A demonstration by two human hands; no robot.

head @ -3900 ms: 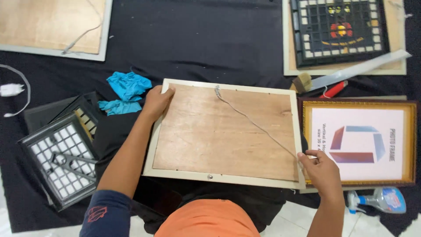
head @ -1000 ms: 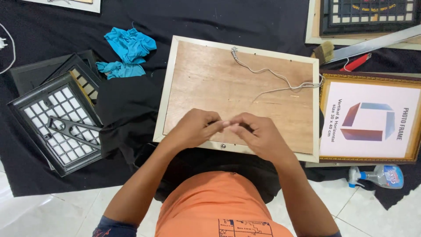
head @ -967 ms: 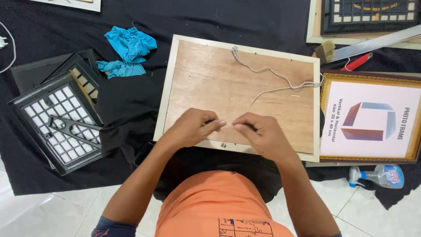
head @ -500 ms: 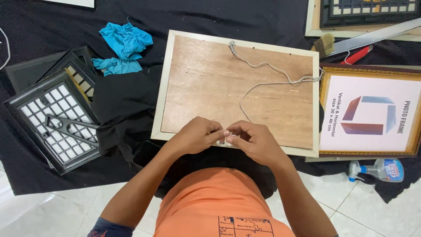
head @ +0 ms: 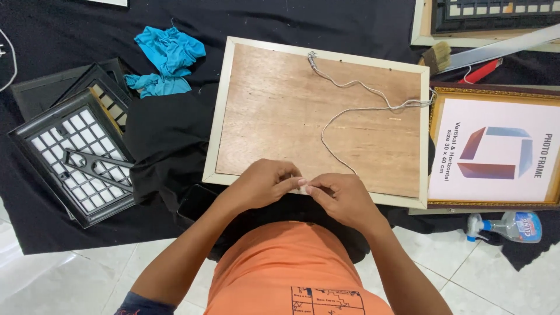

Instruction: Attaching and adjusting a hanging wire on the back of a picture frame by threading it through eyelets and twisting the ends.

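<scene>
Both hands are meeting at the near edge of the cream-framed picture frame lying face down with its brown plywood back [head: 315,116] up. Left hand [head: 265,184] and right hand [head: 341,195] are curling inward, fingertips pinched together around the loose end of the thin grey hanging wire [head: 350,111], which is trailing across the plywood from a fastener at the frame's far edge. Crumpled blue cloth [head: 166,61] is lying beyond the frame's left side; a gold-framed picture frame [head: 496,149] is touching its right side.
</scene>
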